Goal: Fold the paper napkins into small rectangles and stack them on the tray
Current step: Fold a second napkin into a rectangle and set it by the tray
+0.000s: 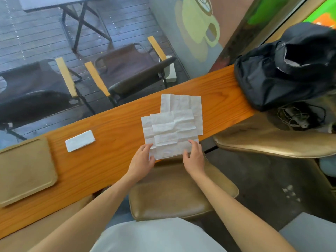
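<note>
Unfolded white paper napkins lie overlapped on the wooden counter [116, 130]; the top napkin [172, 133] is creased and hangs slightly over the near edge. My left hand [142, 159] holds its near left corner, and my right hand [194, 157] presses its near right corner with fingers on top. Another open napkin [183, 103] lies beneath, further back. One napkin folded into a small rectangle [80, 140] rests on the counter to the left. The tan tray [23, 170] sits at the far left with nothing on it.
A black backpack [283, 70] stands at the counter's right end. Tan padded stools [180, 191] are below the counter's near edge. Beyond the glass behind the counter are dark chairs [131, 70] on decking.
</note>
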